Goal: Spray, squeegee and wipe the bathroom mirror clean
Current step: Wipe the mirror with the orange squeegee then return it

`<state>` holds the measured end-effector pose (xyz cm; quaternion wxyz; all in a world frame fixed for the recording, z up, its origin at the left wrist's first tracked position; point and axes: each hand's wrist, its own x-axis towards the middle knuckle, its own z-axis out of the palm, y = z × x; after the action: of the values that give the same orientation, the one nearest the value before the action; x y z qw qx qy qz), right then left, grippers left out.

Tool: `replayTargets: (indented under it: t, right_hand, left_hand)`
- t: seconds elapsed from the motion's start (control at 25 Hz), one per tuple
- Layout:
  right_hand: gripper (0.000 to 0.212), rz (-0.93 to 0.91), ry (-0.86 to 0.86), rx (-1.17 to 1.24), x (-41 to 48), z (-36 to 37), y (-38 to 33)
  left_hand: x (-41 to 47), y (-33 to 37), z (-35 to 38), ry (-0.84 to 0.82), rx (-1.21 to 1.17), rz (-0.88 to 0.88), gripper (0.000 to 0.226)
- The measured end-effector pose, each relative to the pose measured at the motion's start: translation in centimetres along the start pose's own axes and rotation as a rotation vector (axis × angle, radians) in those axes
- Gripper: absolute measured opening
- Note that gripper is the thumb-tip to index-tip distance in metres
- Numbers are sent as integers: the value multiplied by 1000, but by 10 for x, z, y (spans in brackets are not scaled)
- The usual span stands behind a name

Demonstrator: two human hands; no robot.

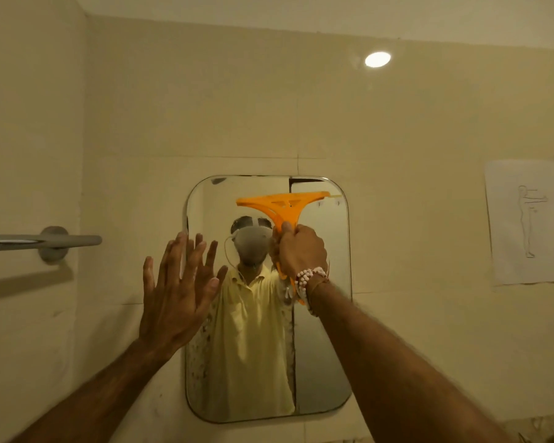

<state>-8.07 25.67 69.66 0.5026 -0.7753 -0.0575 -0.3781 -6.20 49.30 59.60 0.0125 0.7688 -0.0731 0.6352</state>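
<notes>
Orange squeegee (pixel 285 203) sits near the top of the wall mirror (pixel 323 362), handle gripped in my right hand (pixel 301 251); my left hand (pixel 176 292) is spread flat at the mirror's left edge. Squeegee step, I judge: next, a steady downward pull with even pressure.

- Left forearm (pixel 109 385): bare, enters from the lower left and rises toward the upper right; wrist straight.
- Left grip (pixel 176 295): flat, back toward the camera, holding nothing. Fingers (pixel 186 260) are straight, spread and pointing up, with the thumb out to the right.
- Right forearm (pixel 381 346): bare, enters from the lower right and rises toward the upper left.
- Right wrist (pixel 315 287): ringed with beads (pixel 306 278).
- Right grip (pixel 301 251): a fist, raised higher than the left grip, knuckles toward the camera. Fingers are curled round the squeegee (pixel 285 203) handle, with the thumb on top.
</notes>
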Motion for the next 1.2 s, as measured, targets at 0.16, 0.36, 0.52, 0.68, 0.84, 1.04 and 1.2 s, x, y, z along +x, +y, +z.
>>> replayTargets:
  t: [0.16,0.36,0.52,0.68,0.84,1.04,1.2]
  right_hand:
    - [40,-24,8,28,-28,21,47]
    - [34,-7,-30,-7,-85,33,106]
    - [36,35,-62,-29,-122,42,144]
    - [40,-24,-32,14,-120,38,138]
    - [41,-89,-58,215,-78,49,83]
    - [43,-43,-340,490,-38,53,-11]
    - [45,-50,-297,365,-31,73,-26]
  left_hand:
    - [-8,3,10,-25,-7,-5,74]
    - [-24,19,19,-40,-91,-18,71]
    - [-27,22,17,-45,-91,-4,71]
    - [-13,18,6,-46,-98,-27,72]
    - [-1,8,-5,-22,-58,-47,74]
    - [-12,-18,-13,-6,-72,-106,72]
    - [-26,-44,-19,-14,-30,-106,71]
